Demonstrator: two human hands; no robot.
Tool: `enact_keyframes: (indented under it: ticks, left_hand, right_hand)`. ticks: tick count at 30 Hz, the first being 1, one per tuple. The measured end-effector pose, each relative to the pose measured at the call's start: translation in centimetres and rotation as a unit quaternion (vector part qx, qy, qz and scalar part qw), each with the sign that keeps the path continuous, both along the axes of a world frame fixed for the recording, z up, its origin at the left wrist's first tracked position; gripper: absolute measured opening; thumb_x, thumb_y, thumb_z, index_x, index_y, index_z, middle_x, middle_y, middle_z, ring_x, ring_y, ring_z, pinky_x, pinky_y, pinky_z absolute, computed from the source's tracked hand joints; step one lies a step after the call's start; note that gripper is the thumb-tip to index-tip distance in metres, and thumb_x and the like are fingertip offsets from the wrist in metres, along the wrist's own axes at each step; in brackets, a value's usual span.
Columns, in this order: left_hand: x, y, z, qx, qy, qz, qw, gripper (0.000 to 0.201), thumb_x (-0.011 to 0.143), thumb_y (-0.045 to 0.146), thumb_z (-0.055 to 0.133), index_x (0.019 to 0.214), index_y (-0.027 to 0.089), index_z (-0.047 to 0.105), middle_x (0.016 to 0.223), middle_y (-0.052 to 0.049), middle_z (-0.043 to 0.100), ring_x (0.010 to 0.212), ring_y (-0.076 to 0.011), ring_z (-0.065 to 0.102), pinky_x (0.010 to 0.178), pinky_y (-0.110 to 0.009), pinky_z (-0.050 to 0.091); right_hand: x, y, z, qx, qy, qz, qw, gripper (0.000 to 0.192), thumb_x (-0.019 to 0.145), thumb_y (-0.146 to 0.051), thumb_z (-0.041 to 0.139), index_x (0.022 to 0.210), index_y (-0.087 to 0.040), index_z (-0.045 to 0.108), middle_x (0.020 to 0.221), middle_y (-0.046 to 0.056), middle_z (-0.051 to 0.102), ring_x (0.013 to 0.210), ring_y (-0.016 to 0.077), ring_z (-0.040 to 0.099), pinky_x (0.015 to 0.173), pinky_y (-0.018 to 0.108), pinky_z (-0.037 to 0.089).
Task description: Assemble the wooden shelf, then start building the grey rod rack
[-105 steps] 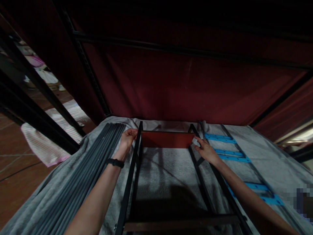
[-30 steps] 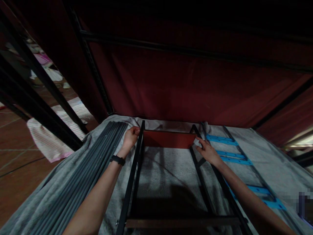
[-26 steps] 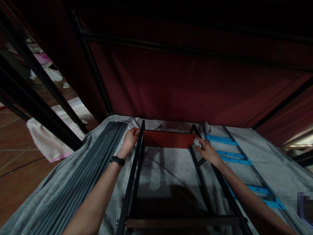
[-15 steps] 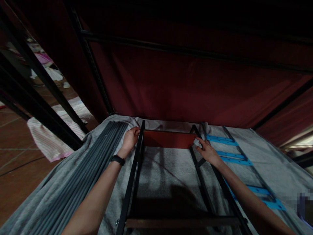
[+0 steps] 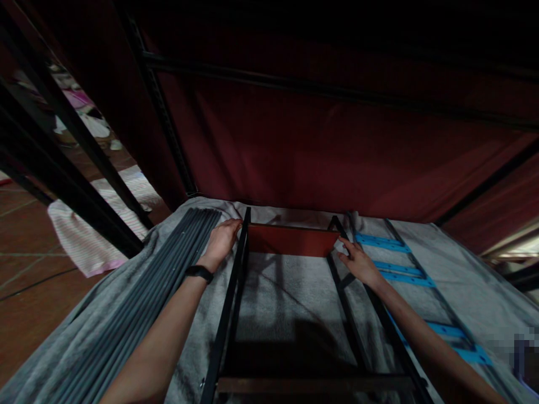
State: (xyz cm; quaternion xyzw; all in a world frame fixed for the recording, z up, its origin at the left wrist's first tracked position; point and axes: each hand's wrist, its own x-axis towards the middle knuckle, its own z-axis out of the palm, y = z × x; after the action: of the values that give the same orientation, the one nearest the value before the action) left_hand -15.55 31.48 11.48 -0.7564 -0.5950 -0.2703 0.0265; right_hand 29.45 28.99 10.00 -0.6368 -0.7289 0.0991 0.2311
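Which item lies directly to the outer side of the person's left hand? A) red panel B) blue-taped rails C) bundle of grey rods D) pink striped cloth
C: the left hand rests at the black frame's left rail, and the bundle of grey rods lies on the grey blanket right beside it, on its outer side.

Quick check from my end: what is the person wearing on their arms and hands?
Both forearms are bare, with no sleeves in view and no gloves. The left hand has a slim black band round its wrist, like a watch or fitness strap. The right hand and its wrist carry nothing visible.
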Motion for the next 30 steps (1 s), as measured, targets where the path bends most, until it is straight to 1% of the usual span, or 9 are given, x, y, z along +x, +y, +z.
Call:
enact_keyframes:
  ticks: [4,12,19,24,30]
  left_hand:
    - [-0.1,0.0,0.3,0.006,0.034,-0.006,0.999,0.032,0.094,0.019,0.038,0.110,0.019,0.066,0.108,-0.011,0.071,0.102,-0.0243,0.065,0.091,-0.033,0.049]
    - [-0.2,-0.2,0.9,0.004,0.084,-0.032,0.996,0.033,0.089,0.011,0.038,0.105,0.018,0.066,0.106,-0.012,0.070,0.101,-0.0253,0.064,0.093,-0.037,0.047]
    - [-0.1,-0.3,1.6,-0.011,0.107,-0.030,0.994,0.031,0.088,0.009,0.040,0.100,0.019,0.067,0.104,-0.012,0.070,0.100,-0.0266,0.064,0.094,-0.038,0.046]
    - [0.0,-0.4,2.0,-0.010,0.142,-0.033,0.989,0.028,0.088,0.008,0.041,0.099,0.018,0.065,0.103,-0.013,0.069,0.097,-0.0275,0.064,0.092,-0.040,0.047]
    - [0.1,-0.5,2.1,0.004,0.175,-0.033,0.984,0.028,0.090,0.009,0.040,0.099,0.016,0.065,0.103,-0.014,0.069,0.095,-0.0280,0.064,0.090,-0.041,0.047]
  right_hand:
    - [0.0,0.0,0.1,-0.004,-0.008,0.000,1.000,0.057,0.092,-0.039,0.047,0.145,-0.020,0.049,0.114,0.012,0.063,0.090,0.0225,0.065,0.093,0.038,0.050]
    - [0.0,-0.1,0.2,-0.011,-0.007,-0.002,1.000,0.057,0.092,-0.039,0.046,0.146,-0.021,0.048,0.116,0.011,0.063,0.089,0.0215,0.065,0.093,0.037,0.050]
    - [0.0,0.0,0.1,-0.003,0.002,-0.004,1.000,0.055,0.090,-0.037,0.050,0.144,-0.023,0.051,0.115,0.010,0.064,0.092,0.0220,0.064,0.093,0.038,0.050]
    - [-0.1,0.0,0.2,-0.013,-0.001,-0.006,1.000,0.057,0.091,-0.037,0.049,0.145,-0.020,0.050,0.113,0.011,0.064,0.085,0.0212,0.064,0.091,0.038,0.050]
    - [-0.1,-0.2,0.3,-0.009,0.001,-0.003,1.000,0.056,0.091,-0.036,0.049,0.145,-0.021,0.050,0.113,0.011,0.063,0.085,0.0204,0.064,0.089,0.037,0.050]
